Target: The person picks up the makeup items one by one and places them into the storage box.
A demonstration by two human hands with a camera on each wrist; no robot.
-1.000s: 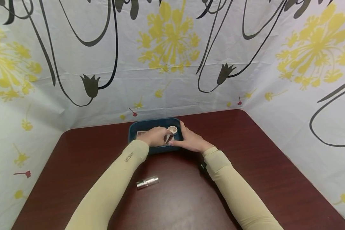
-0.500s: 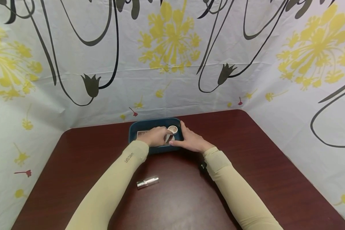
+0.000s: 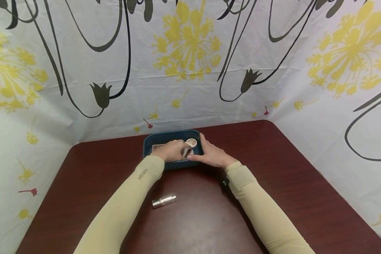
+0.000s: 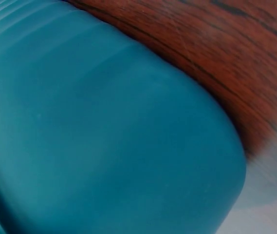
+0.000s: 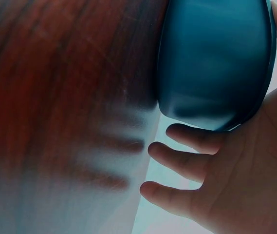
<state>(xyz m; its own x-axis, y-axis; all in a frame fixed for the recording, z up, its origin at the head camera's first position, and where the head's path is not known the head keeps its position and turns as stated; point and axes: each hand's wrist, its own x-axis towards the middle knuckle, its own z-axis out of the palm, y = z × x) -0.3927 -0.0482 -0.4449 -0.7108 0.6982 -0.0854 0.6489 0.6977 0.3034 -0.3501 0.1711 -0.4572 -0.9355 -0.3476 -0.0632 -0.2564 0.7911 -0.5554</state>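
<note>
A blue plastic tray (image 3: pixel 146 139) stands at the back of the table. My left hand (image 3: pixel 169 151) reaches over its front rim, thumb and index finger bent round a small round dark-and-white disc (image 3: pixel 186 152) that looks like a compact; the other fingers are hidden. At the tray's right end lies my right hand (image 3: pixel 212 154), its fingers extended along the outer wall and its thumb tip beside the disc. In the right wrist view, straight, spread fingers (image 5: pixel 177 161) show next to the tray wall (image 5: pixel 213 63). Only the tray's outer wall (image 4: pixel 119 131) fills the left wrist view.
Inside the tray are a small round white-rimmed pot (image 3: pixel 191 142) and a flat palette (image 3: pixel 157 147), partly covered by my left hand. A shiny silver-and-clear tube (image 3: pixel 164 201) lies on the dark red wooden table (image 3: pixel 190 225). Patterned cloth (image 3: pixel 190 102) hangs close behind the table.
</note>
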